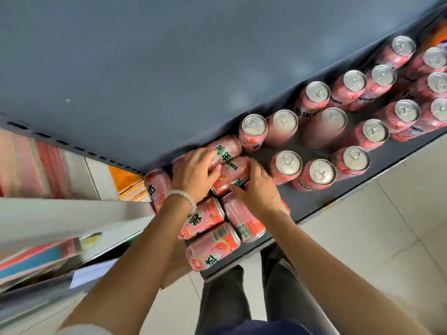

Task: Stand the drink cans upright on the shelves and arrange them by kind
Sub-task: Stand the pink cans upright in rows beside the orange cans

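Presently, a pink can (232, 176) with green lettering is seen lying on its side atop other toppled pink cans (212, 238) on the grey shelf (314, 199). It is clasped by both hands, left hand (196, 175) and right hand (258, 189), beside upright cans (321, 174).

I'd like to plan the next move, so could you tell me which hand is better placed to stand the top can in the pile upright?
Probably the right hand: it already grips the top can, on the side nearer the upright cans. The left hand rests across the can behind.
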